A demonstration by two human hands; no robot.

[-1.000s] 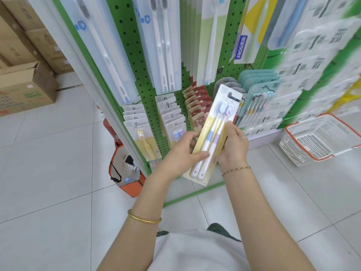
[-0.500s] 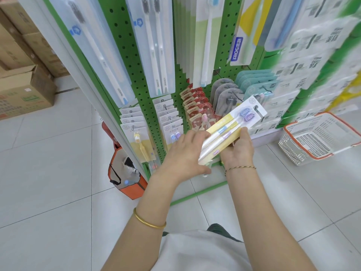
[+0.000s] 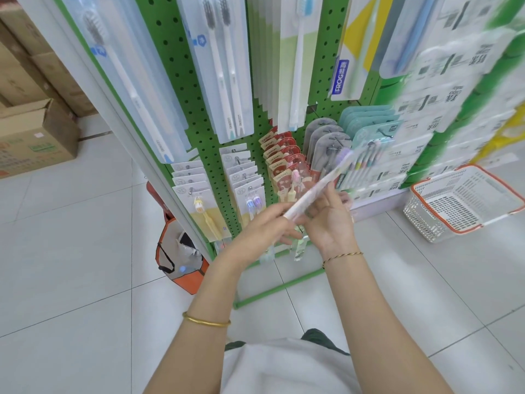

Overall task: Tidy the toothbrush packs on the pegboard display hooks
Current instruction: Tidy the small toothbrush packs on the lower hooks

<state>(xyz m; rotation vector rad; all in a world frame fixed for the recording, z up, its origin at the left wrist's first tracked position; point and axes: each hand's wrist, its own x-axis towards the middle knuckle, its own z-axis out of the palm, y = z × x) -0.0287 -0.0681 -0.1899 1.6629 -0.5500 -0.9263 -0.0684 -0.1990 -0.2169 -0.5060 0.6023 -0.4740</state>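
Note:
A two-brush toothbrush pack (image 3: pixel 318 186) with yellow card and purple brush heads is held edge-on and blurred, slanting up to the right in front of the green pegboard (image 3: pixel 181 81). My left hand (image 3: pixel 264 231) pinches its lower end. My right hand (image 3: pixel 331 220) holds it from the right, palm turned up and fingers curled round its middle. The pack's top points toward the grey packs (image 3: pixel 324 140) and teal packs (image 3: pixel 366 120) on the lower hooks. Red packs (image 3: pixel 284 157) hang just left of it.
Long toothbrush packs (image 3: pixel 224 66) hang on upper hooks. White-card packs (image 3: pixel 244 177) and a yellow-brush row (image 3: pixel 193 189) hang lower left. A white and orange basket (image 3: pixel 463 200) sits on the floor at right, an orange bag (image 3: pixel 181 260) by the rack foot, cardboard boxes (image 3: pixel 31 137) far left.
The pack has turned from facing me to edge-on and tilted toward the lower right hooks. Both hands stayed on it, and my right palm has rolled upward.

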